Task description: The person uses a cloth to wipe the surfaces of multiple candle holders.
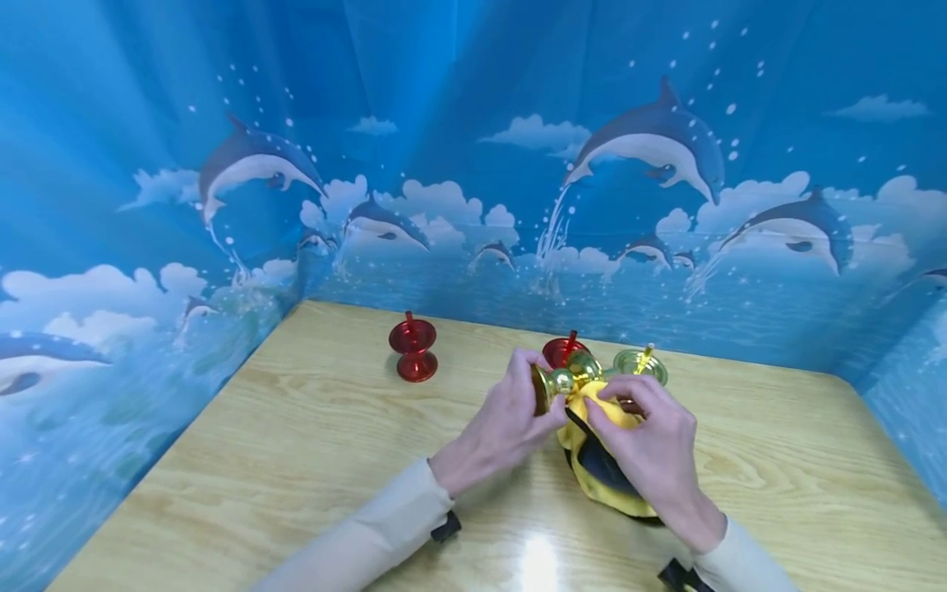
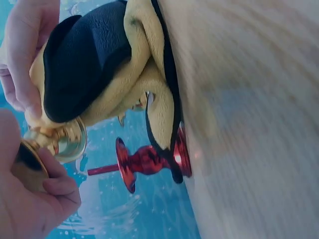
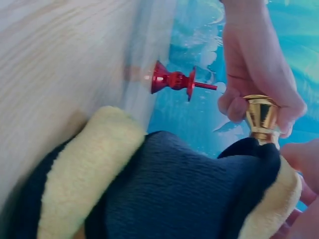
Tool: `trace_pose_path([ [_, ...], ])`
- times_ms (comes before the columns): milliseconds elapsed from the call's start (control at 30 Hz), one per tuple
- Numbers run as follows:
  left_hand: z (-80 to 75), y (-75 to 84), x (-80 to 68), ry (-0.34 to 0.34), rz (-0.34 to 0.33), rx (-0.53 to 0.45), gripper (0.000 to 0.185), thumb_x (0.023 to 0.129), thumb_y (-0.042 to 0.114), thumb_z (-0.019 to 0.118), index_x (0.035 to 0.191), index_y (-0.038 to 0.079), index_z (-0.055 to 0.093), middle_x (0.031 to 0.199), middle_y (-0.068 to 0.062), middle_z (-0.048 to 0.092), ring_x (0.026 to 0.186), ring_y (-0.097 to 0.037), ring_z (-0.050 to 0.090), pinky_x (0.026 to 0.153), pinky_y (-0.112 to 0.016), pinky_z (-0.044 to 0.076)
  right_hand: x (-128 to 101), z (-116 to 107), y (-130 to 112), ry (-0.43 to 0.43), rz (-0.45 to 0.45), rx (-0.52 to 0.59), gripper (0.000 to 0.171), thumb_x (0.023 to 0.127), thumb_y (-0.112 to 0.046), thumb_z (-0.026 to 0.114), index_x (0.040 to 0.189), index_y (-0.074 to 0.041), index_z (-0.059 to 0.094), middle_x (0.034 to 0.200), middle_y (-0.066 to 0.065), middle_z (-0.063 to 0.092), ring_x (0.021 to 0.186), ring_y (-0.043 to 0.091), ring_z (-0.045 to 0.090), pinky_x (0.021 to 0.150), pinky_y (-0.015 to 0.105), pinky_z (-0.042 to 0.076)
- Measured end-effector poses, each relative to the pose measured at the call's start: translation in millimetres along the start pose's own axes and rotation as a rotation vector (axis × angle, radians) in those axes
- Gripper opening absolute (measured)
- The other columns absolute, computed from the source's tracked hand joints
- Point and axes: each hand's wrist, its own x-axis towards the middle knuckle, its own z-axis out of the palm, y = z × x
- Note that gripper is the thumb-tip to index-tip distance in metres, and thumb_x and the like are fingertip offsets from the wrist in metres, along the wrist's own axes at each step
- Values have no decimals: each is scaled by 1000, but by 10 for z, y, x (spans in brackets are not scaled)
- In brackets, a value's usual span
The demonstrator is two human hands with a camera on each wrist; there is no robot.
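Two hands: both are busy. Your left hand [image 1: 510,415] grips the gold candle holder [image 1: 564,381] by its foot, while your right hand [image 1: 662,444] pinches a fold of the cloth [image 1: 598,464] between thumb and fingers.
Gold candle holder: tilted on its side and lifted off the table [image 1: 296,460], at the far left edge of the cloth and touching it.
Cloth: yellow with dark trim and a dark panel, bunched at the top, its loose part drooping below your right fingers.
Lone red candle holder [image 1: 415,349]: upright, well to the left of the cloth.
Other red candle holder [image 1: 556,352]: just beyond the cloth, partly hidden by your left hand; the left wrist view shows a trailing edge of fabric overlapping its foot.
Other gold candle holder [image 1: 630,360]: beyond the cloth too, its lower part out of sight.
Grip on the foot: firm should do; smooth metal probably slips if you press against a loose hold.
Fold in the fingers: a small, snug pinch should follow the narrow neck better than a big wad.
Loose fabric: gather it toward your palm, since that trailing edge could topple the nearby red holder.
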Motion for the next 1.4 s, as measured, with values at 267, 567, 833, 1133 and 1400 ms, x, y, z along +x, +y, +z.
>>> trace_pose_path([
  [267, -30, -59, 27, -47, 296, 344, 41, 89, 16, 66, 119, 5, 40, 107, -7, 47, 81, -10, 52, 69, -14, 49, 43, -33, -1, 12, 19, -12, 22, 68, 5, 87, 81, -7, 72, 86, 4, 73, 75, 4, 64, 70, 5, 50],
  [567, -89, -74, 12, -98, 629, 735, 52, 90, 38, 75, 121, 8, 46, 108, -3, 51, 80, -9, 46, 72, -17, 46, 167, -100, -3, -112, 139, -35, 21, 74, 0, 85, 79, -16, 73, 81, -2, 70, 71, 1, 64, 69, 4, 47],
  [833, -168, -107, -8, -171, 593, 523, 43, 91, 23, 68, 121, 7, 42, 109, -4, 50, 82, -7, 48, 73, -12, 45, 287, -261, -24, -246, 336, 19, 11, 82, -14, 85, 89, -14, 77, 91, 5, 75, 76, -9, 65, 72, 6, 50],
  [1133, -342, -218, -36, -169, 282, 78, 33, 96, 17, 53, 121, 3, 37, 105, -9, 45, 74, -9, 48, 64, -14, 45, 465, -648, 186, -85, 398, 112, 18, 85, -7, 82, 99, -1, 74, 100, -19, 69, 87, -7, 68, 75, 6, 52],
  [1400, -387, -219, -76, -141, -170, -337, 29, 107, 26, 32, 129, 7, 28, 77, -2, 44, 65, -12, 43, 63, -25, 44, 536, -790, 316, 71, 378, 127, 24, 82, 5, 80, 105, 4, 72, 106, -8, 69, 93, -2, 71, 79, 7, 53],
])
